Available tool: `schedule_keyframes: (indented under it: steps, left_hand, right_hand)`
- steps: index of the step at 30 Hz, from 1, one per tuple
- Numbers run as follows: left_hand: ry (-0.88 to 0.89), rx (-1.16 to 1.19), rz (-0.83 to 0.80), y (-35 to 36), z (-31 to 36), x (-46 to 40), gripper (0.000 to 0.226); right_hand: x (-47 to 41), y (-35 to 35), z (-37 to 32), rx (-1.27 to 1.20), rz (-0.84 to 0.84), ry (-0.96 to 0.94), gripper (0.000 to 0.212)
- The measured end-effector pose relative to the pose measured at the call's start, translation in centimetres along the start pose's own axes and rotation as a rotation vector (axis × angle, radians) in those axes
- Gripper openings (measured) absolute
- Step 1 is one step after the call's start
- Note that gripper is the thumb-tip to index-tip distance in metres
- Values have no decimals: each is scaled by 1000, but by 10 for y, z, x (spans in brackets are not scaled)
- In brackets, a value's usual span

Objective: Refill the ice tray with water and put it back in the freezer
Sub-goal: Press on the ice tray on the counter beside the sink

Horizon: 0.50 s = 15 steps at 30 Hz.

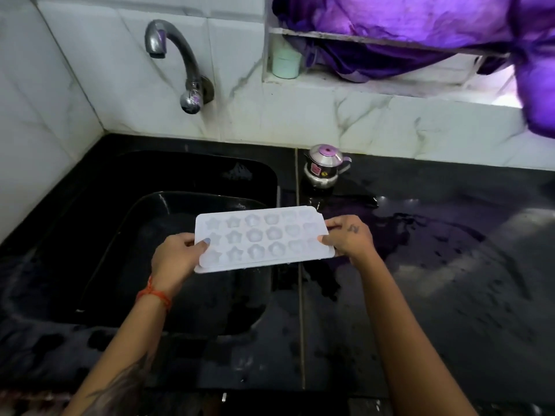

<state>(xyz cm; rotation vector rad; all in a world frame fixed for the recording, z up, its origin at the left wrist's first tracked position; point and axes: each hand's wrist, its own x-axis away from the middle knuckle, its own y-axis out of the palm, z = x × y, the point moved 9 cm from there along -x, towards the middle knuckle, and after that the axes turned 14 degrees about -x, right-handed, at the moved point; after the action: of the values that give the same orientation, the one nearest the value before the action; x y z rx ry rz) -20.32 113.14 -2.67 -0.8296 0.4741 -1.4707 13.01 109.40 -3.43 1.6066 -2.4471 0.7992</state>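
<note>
A white ice tray (pixel 264 238) with star and flower shaped cells is held level above the right part of the black sink (pixel 90 223). My left hand (pixel 175 259) grips its left short end, thumb on top. My right hand (pixel 350 235) pinches its right short end. Whether the cells hold water I cannot tell. The chrome tap (pixel 177 61) juts from the tiled wall at the back left, well behind the tray, and no water runs from it.
A small steel pot with a lid (pixel 326 169) stands on the wet black counter (pixel 435 265) just right of the sink. A pale green cup (pixel 286 63) and purple cloth (pixel 420 31) fill the window ledge behind. White tiled walls close the left and back.
</note>
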Motion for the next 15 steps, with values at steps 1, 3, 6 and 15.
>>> schedule_keyframes:
  steps: [1,3,6,15]
  left_hand:
    - [13,-2,-12,8,5,4,15]
    - [19,-2,-48,27,14,13,17]
    - [20,-6,-77,53,26,22,27]
    - [83,-4,-120,112,62,46,17]
  right_hand:
    - [1,-10,7,9,10,5,28]
    - [3,-32,21,30,29,12,29]
    - [6,-60,40,56,58,15,29]
    - [16,-126,87,7,164,20,27]
